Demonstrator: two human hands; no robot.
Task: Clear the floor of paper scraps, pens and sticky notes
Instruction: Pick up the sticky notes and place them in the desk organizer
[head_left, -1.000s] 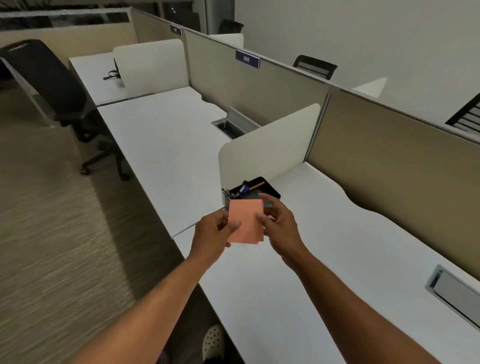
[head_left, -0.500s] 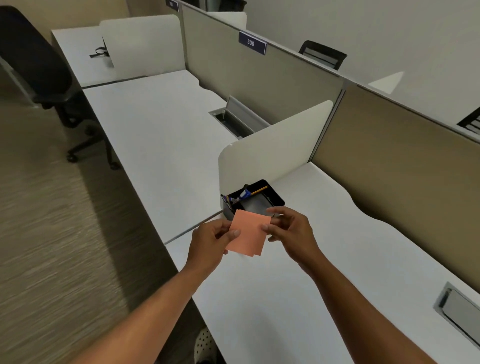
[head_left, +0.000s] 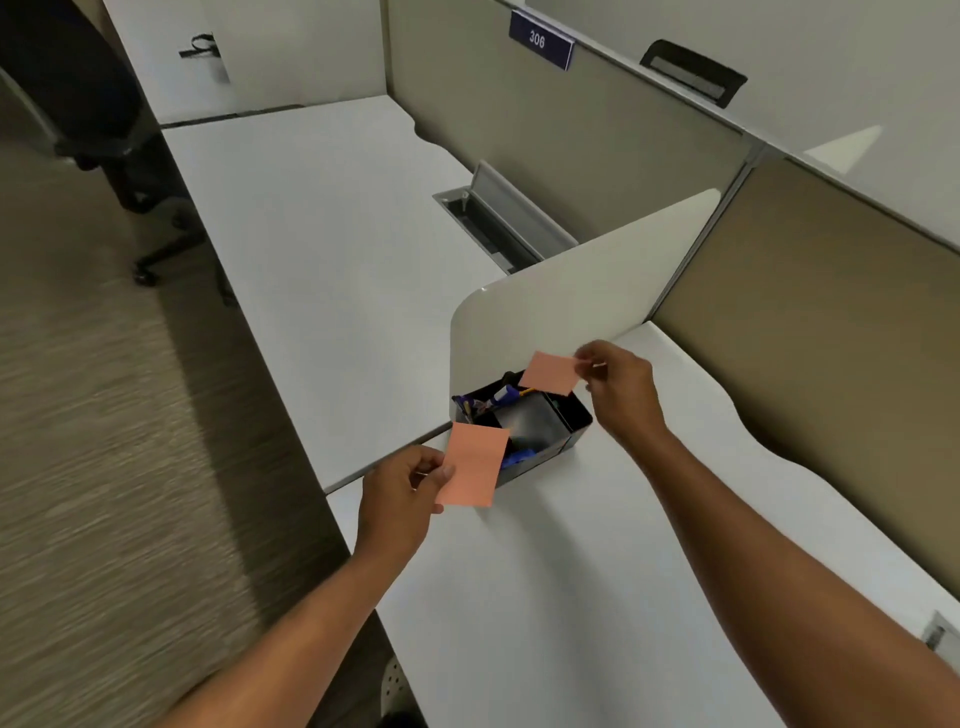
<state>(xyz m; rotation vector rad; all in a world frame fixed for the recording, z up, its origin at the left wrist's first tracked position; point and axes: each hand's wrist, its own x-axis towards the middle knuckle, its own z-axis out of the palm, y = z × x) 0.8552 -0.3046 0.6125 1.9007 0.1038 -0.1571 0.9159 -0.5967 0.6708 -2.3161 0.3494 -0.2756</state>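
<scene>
My left hand (head_left: 402, 493) pinches an orange sticky note (head_left: 474, 463) by its left edge, in front of a black desk organiser (head_left: 563, 423). My right hand (head_left: 621, 384) pinches a second orange sticky note (head_left: 550, 372) by its right edge, holding it just above the organiser's back part. The organiser stands on the white desk (head_left: 571, 571) against a white divider panel (head_left: 571, 306) and holds pens and blue items.
A second white desk (head_left: 322, 249) with an open cable tray (head_left: 498, 223) lies beyond the divider. Beige partition walls (head_left: 805, 312) run along the right. A black office chair (head_left: 93, 104) stands on the carpet (head_left: 104, 467) at the upper left. A shoe (head_left: 392, 688) shows below.
The two notes, held together between both hands before, have come apart. My right hand carried one up and right over the organiser; my left hand kept the other lower left.
</scene>
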